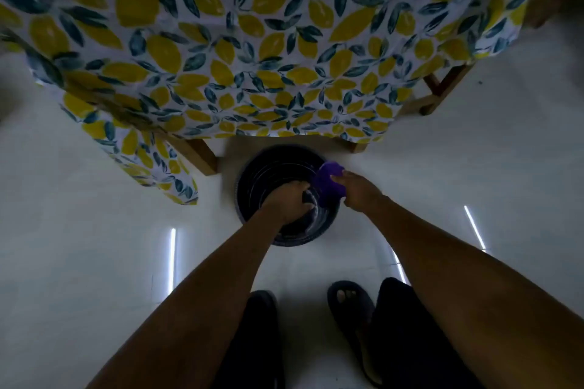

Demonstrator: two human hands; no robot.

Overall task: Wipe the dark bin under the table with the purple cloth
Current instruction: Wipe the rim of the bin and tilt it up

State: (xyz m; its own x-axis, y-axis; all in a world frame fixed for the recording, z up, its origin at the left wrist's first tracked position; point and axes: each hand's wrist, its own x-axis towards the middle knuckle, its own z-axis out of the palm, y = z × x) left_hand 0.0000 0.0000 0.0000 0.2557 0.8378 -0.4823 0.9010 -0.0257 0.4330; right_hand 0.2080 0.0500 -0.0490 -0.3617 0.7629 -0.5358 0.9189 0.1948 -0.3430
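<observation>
Location: a home dining area. Indicators are a wooden desk [202,153] draped in a lemon-print tablecloth [221,50], a white tiled floor [79,246], and the person's house slippers [347,300].

The bin [268,167] stands on the floor [79,246], the surface [252,41] at its 12 o'clock. The left hand [289,202] is inside it; the right hand [357,189] and cloth [328,178] sit at the rim's 2 o'clock.

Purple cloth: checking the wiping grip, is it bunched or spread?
Bunched: the purple cloth is a wad gripped by the right hand.
</observation>
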